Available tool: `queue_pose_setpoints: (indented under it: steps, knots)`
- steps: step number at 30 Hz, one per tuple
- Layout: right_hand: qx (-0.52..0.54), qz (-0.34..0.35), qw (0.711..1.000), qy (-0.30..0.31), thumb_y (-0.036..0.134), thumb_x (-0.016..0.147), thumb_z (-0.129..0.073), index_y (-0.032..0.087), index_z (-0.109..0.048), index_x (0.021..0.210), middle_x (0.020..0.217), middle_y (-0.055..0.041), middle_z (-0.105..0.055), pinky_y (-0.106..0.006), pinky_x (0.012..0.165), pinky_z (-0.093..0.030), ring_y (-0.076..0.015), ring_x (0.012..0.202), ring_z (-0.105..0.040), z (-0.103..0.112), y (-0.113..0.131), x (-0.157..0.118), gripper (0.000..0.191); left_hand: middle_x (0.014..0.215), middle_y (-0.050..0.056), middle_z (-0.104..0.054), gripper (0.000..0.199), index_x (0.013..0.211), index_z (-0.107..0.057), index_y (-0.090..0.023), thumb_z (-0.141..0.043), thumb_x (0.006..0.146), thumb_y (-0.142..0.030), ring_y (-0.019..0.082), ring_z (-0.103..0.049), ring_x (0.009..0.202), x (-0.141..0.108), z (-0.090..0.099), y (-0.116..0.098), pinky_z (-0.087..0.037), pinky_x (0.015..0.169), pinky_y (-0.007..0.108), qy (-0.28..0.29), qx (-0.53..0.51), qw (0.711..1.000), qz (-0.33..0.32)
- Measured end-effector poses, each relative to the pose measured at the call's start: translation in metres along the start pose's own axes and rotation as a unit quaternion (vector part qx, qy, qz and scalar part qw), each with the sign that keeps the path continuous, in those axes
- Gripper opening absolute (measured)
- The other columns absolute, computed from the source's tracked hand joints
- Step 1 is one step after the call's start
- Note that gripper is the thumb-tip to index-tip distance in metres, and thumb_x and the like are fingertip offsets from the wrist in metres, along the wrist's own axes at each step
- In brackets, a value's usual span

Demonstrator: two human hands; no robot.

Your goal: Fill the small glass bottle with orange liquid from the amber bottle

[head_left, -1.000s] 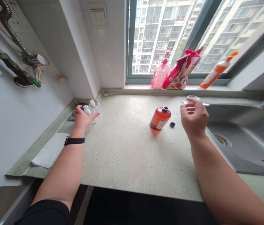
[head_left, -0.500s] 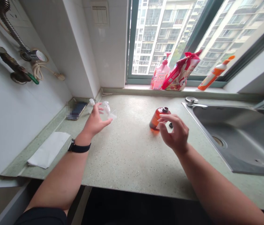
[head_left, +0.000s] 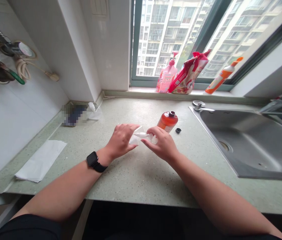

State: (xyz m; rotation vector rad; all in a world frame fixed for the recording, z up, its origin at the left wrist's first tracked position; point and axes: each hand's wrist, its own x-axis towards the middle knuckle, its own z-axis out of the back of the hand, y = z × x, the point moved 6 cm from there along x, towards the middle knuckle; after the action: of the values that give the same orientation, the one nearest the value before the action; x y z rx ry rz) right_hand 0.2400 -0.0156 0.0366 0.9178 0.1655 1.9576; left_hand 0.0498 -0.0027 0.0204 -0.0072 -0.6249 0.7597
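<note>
Both my hands meet over the middle of the counter at a crumpled clear and white plastic piece (head_left: 141, 134). My left hand (head_left: 122, 140), with a black watch on the wrist, grips its left side between thumb and fingers. My right hand (head_left: 162, 144) pinches its right end. What exactly the plastic holds is too blurred to tell. Just behind my right hand stands an amber bottle (head_left: 167, 120), upright, with its neck uncovered. A small black cap (head_left: 178, 130) lies on the counter to the right of the bottle.
Another clear plastic piece (head_left: 94, 111) lies at the back left beside a phone (head_left: 74, 115). White paper (head_left: 41, 161) rests at the left. A steel sink (head_left: 258, 143) is at the right. A pink pump bottle (head_left: 167, 77), red bag (head_left: 189, 73) and orange-white bottle (head_left: 219, 79) line the sill.
My left hand has moved right and toward me, bringing one plastic piece from the back left. My right hand has moved left from beside the amber bottle and taken hold of the plastic's other end.
</note>
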Motion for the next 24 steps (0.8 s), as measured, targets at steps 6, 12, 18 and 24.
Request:
queue_pose_setpoints:
  steps: [6, 12, 18, 24]
  knots:
    - [-0.033, -0.044, 0.999, -0.001, 0.048, 0.100, -0.065, 0.024, -0.062, 0.092, 0.088, -0.0051, -0.073, -0.036, 0.075, -0.049, -0.0219, 0.081, -0.067, 0.000, -0.003, 0.001, 0.026, 0.143, 0.014, -0.068, 0.078, 0.159, -0.042, -0.023, -0.082, 0.092, -0.033, 0.035, -0.061, 0.129, 0.000, 0.006, -0.011, -0.040, 0.111, 0.048, -0.028, 0.026, 0.999, -0.038]
    - [-0.052, -0.048, 0.997, 0.021, 0.051, 0.101, -0.065, 0.023, -0.067, 0.096, 0.094, -0.0071, -0.077, -0.038, 0.077, -0.050, -0.0240, 0.085, -0.070, -0.006, -0.008, -0.001, 0.028, 0.140, 0.015, -0.067, 0.071, 0.152, -0.044, -0.022, -0.081, 0.093, -0.033, 0.035, -0.062, 0.128, 0.001, 0.007, -0.010, -0.045, 0.109, 0.049, -0.053, 0.002, 0.997, -0.047]
    - [-0.041, -0.019, 0.999, -0.006, 0.054, 0.103, -0.062, 0.024, -0.067, 0.093, 0.091, -0.0074, -0.077, -0.039, 0.076, -0.051, -0.0247, 0.083, -0.071, -0.006, -0.009, -0.001, 0.032, 0.136, 0.013, -0.068, 0.062, 0.145, -0.049, -0.024, -0.079, 0.092, -0.035, 0.035, -0.064, 0.126, 0.001, 0.005, -0.007, -0.047, 0.114, 0.055, -0.049, -0.003, 0.998, -0.032]
    - [-0.045, 0.011, 0.999, -0.023, 0.058, 0.105, -0.059, 0.024, -0.068, 0.093, 0.090, -0.0085, -0.076, -0.039, 0.076, -0.052, -0.0246, 0.083, -0.070, -0.007, -0.010, -0.001, 0.037, 0.135, 0.011, -0.070, 0.063, 0.145, -0.050, -0.025, -0.080, 0.090, -0.034, 0.035, -0.063, 0.130, 0.000, 0.005, -0.006, -0.043, 0.124, 0.058, -0.050, 0.005, 0.998, -0.024]
